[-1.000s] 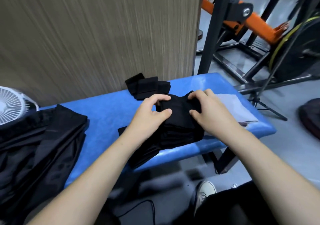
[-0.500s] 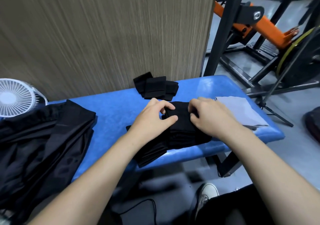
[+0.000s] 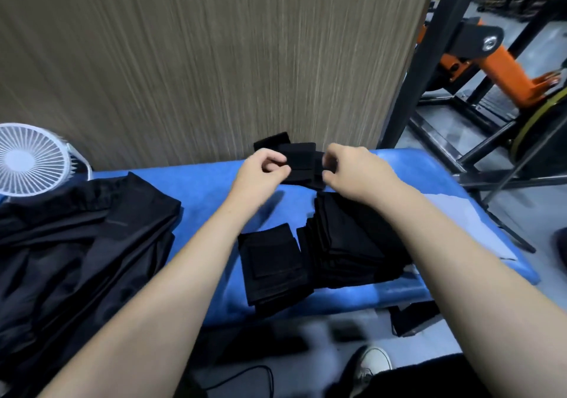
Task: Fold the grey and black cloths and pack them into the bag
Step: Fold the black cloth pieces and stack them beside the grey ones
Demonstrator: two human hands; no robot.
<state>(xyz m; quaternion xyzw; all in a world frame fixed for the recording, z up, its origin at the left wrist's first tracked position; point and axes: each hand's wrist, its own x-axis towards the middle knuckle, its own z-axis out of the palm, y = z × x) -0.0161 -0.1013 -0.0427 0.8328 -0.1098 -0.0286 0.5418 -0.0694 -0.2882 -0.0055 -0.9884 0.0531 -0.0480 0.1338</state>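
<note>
The small folded black cloths (image 3: 299, 160) lie at the far edge of the blue bench (image 3: 199, 189), against the wood-grain wall (image 3: 214, 60), and both hands are at them. The left hand (image 3: 260, 172) has its fingers (image 3: 277, 160) curled at the left edge of the top cloth, thumb below, apparently pinching it. The right hand (image 3: 352, 170) reaches the right edge with bent fingers; whether they have closed on the fabric cannot be told through the blur.

The step in hand looks like picking up this far pile, either to fold it again or to gather it with the rest. Nearer the person, a thick stack of folded black cloths (image 3: 352, 241) sits on the bench, with a smaller folded black stack (image 3: 271, 267) just beside it on the left, hanging a little over the near edge. A grey cloth (image 3: 460, 213) lies flat under and to the right of the thick stack, not yet folded as far as can be seen.

The next move calls for a firm pinch on both edges so the layers lift together without sliding apart.

As for containers, the dark, glossy heap (image 3: 76, 244) at the left end of the bench may be the bag, but its opening is not visible and nothing can be seen inside it. A white fan (image 3: 27, 160) stands behind it.
</note>
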